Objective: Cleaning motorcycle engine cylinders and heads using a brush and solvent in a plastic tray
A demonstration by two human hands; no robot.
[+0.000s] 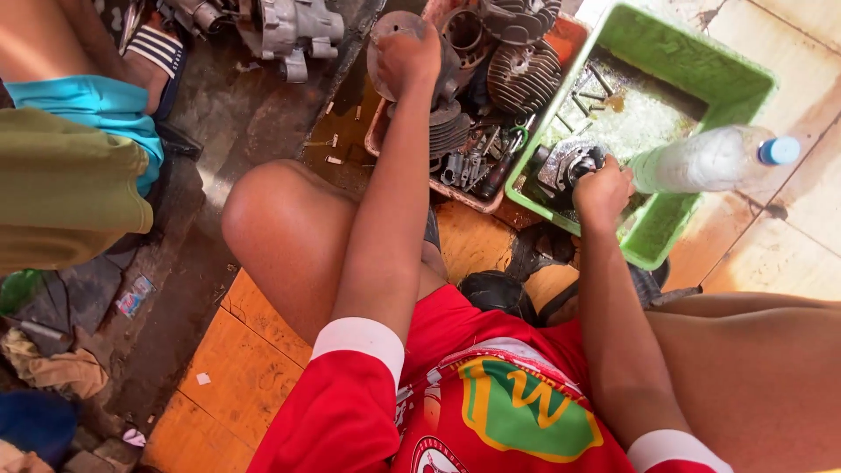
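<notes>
My left hand [408, 54] reaches forward and grips a round grey metal disc part [387, 31] at the edge of a reddish tray [455, 188] full of engine parts. My right hand [603, 187] is closed on a round metal engine piece [568, 166] inside a green plastic tub [666, 236] that holds cloudy liquid and a few small metal bits. A clear plastic bottle with a blue cap [714, 158] lies across the tub's right rim, just beside my right hand.
Finned cylinders [523, 74] and several small tools fill the tray. A grey engine casing [293, 28] lies on the dark oily floor at top. Another person's leg and striped sandal [156, 54] are at top left. Rags [61, 372] lie at the lower left by orange tiles.
</notes>
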